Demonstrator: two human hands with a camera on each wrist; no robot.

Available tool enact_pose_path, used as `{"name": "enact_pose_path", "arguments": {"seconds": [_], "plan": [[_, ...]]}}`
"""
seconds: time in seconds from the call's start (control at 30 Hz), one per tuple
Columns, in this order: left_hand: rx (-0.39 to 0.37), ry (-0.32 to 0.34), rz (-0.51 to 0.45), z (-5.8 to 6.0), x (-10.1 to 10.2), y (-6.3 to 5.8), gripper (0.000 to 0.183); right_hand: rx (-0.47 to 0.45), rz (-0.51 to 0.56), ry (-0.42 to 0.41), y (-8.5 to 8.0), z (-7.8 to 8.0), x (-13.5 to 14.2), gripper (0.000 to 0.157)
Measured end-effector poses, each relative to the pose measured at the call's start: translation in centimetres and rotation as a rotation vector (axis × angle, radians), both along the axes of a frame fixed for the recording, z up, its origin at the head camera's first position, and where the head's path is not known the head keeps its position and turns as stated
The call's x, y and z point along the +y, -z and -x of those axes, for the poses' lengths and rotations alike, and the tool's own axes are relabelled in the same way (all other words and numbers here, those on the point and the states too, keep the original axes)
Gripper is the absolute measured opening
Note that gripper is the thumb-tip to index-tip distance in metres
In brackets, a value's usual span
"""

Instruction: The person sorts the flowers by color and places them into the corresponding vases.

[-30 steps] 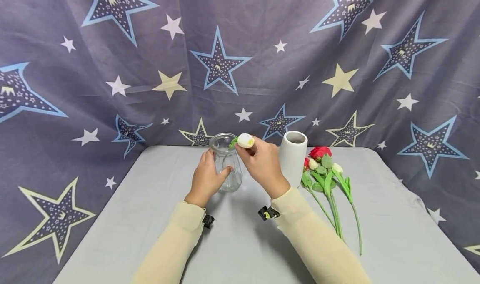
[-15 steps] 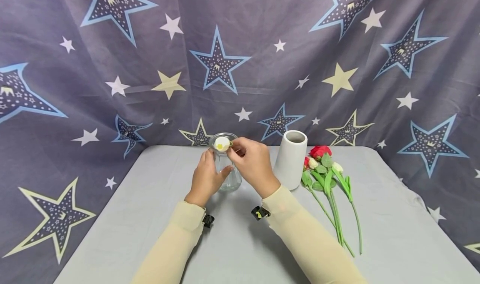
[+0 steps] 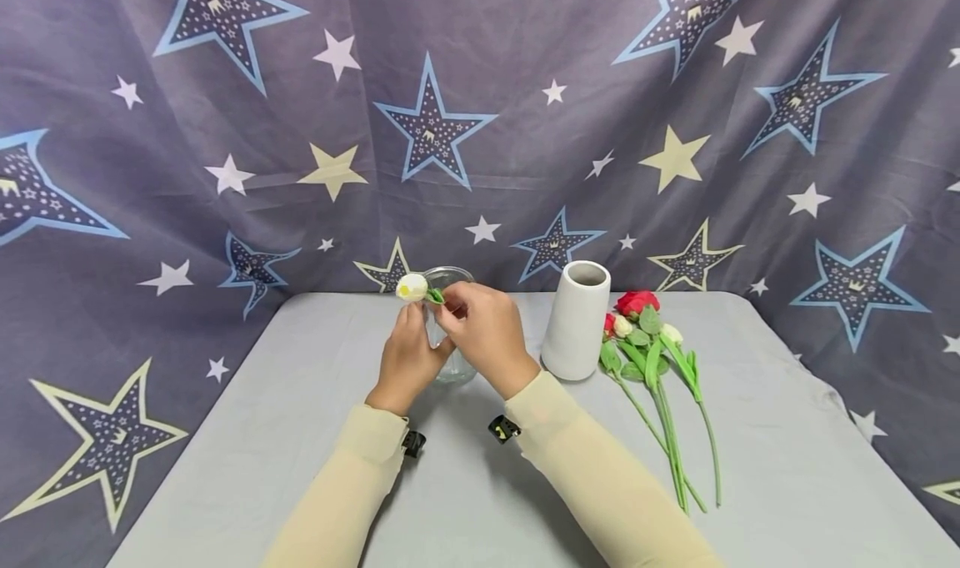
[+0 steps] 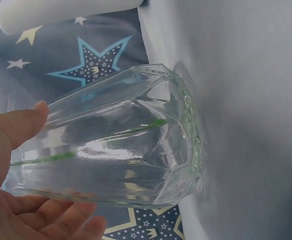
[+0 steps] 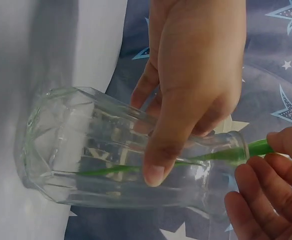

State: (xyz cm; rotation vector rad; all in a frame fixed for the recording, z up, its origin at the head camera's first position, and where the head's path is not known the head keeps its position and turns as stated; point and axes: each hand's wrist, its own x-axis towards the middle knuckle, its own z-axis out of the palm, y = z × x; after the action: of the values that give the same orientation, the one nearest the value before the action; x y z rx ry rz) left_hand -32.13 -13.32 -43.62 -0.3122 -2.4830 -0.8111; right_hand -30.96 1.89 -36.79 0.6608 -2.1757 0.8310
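The clear glass vase stands upright on the table, faceted toward its base. My left hand grips it round the side, thumb and fingers on opposite sides of the glass. Just above the mouth, my right hand pinches a white tulip by its green part below the head. The tulip's head leans left over the rim, with yellow marks on its petals. Through the glass in the right wrist view, the green stem runs down inside toward the bottom.
A white vase stands upright right of the glass one. Beyond it lie several flowers, among them a red rose and a white tulip, their stems toward the table's front. A star-patterned cloth hangs behind the grey table.
My right hand has moved left and slightly down with the white tulip, whose head has gone from right of the vase's mouth to left of it. My left hand keeps its grip.
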Motion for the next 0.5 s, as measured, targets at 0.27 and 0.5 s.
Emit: {"name": "enact_pose_path", "arguments": {"seconds": [0.27,0.5], "plan": [[-0.003,0.002,-0.007,0.0,-0.1,-0.1,0.069,0.025,0.01,0.02,0.0,0.0,-0.9,0.006],[0.029,-0.001,-0.004,0.1,-0.1,0.1,0.065,0.03,0.012,0.039,0.1,0.1,-1.4,0.007]]}}
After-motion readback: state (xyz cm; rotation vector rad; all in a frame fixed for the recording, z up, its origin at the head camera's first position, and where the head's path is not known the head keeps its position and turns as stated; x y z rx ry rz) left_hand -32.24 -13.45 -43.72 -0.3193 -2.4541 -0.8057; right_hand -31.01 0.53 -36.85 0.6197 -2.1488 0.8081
